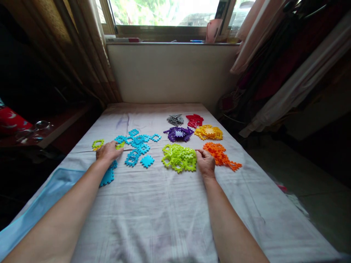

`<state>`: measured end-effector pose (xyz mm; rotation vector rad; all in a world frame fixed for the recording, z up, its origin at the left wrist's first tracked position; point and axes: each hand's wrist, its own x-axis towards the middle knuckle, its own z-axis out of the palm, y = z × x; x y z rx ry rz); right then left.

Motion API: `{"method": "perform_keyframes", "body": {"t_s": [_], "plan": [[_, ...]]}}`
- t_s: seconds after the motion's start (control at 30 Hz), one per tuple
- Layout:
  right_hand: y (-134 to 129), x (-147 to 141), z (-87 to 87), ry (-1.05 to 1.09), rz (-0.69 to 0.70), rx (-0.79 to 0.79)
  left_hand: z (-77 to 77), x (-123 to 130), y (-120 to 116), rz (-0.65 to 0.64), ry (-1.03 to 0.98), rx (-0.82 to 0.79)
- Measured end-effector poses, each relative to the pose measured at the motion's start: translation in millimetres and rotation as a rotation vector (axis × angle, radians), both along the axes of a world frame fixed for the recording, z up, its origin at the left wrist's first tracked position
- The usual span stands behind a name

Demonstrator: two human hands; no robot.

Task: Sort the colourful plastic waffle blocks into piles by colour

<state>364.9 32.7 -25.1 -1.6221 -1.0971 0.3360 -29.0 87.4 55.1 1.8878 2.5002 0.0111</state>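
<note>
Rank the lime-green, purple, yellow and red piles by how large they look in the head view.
1. Lime-green pile
2. Purple pile and yellow pile, too alike to separate
3. Red pile, though it also lies farther from the camera

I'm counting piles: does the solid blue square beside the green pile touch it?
Apart; the head view shows bare cloth between blue square and green pile.

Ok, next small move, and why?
Probably carry the lime piece at the left hand over to the lime pile: it sits beside blue pieces, while most lime ones are heaped there, at the right hand's fingertips.
</note>
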Motion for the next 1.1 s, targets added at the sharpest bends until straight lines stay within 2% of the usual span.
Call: {"method": "perform_keyframes", "body": {"t_s": [0.1,0.23,0.33,0.43,0.53,0.6,0.67,0.77,0.97,1.03,1.1], "plan": [[0.0,-0.6,0.0,-0.013,-0.001,0.001,11.5,15.3,-4.1,-0.049,-0.106,0.003],[-0.9,-1.0,0.5,-0.007,0.000,-0.007,16.0,66.5,-13.2,-0.252,-0.294,0.034],[-1.2,-0.9,0.9,0.007,-0.007,0.010,10.9,115.6,-21.2,-0.442,-0.396,0.090],[-0.5,-0.5,1.1,0.013,-0.012,0.018,2.7,158.3,-28.9,-0.536,-0.434,0.137],[0.5,0.0,0.9,0.018,-0.012,0.012,-5.8,185.8,-34.6,-0.620,-0.433,0.192],[1.0,0.4,0.7,0.025,-0.013,0.016,-11.1,190.9,-37.2,-0.662,-0.411,0.233],[1.4,0.8,0.3,0.033,-0.013,0.024,-15.7,182.0,-40.0,-0.671,-0.384,0.261],[2.1,1.1,-1.3,0.034,-0.007,0.034,-21.1,141.5,-47.3,-0.612,-0.326,0.286],[-0.7,0.5,-2.2,-0.041,-0.028,0.069,-29.0,27.4,-79.5,-0.330,-0.111,0.263],[-5.4,-1.3,2.6,-0.112,-0.050,0.126,-35.2,3.1,-94.4,-0.219,-0.071,0.210],[-11.7,-6.0,10.3,-0.208,-0.046,0.207,-44.1,-10.6,-108.0,-0.172,-0.068,0.159]]}}
